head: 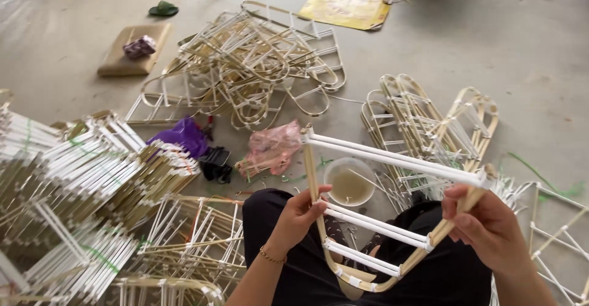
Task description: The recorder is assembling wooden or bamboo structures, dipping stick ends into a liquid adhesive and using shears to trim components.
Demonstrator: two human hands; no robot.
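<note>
I hold a bent bamboo frame with several white-wrapped cross rungs over my lap. My left hand grips its left side strip near the middle rungs and wears a thin bracelet. My right hand is closed on the right side strip just below the top rung's end. The frame's curved bottom rests near my black-clothed knees.
Stacked finished frames fill the left. A loose heap of frames lies ahead, another at right. A small white bowl, pink bag, purple bag, brown cushion, yellow sack and green sandals lie on the concrete floor.
</note>
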